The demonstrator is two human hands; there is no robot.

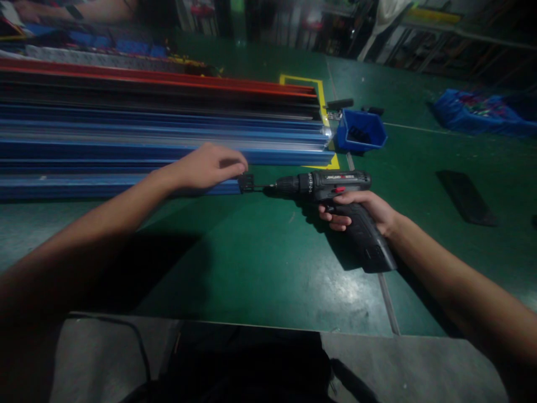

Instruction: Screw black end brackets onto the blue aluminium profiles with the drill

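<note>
My right hand (356,212) is wrapped round the grip of a black power drill (335,182), whose long bit points left. The bit's tip meets a black end piece (246,183) at the right end of the nearest blue profile (224,187). My left hand (210,165) rests over that profile near its end, fingers bent and closed on it. Its fingertips are partly hidden.
More blue profiles (285,154) and a red one (251,85) lie behind. A blue bin (361,131) with dark parts stands past their ends. Blue bins (474,109) and a dark flat object (465,197) lie right. Another person's arm (100,10) shows back left.
</note>
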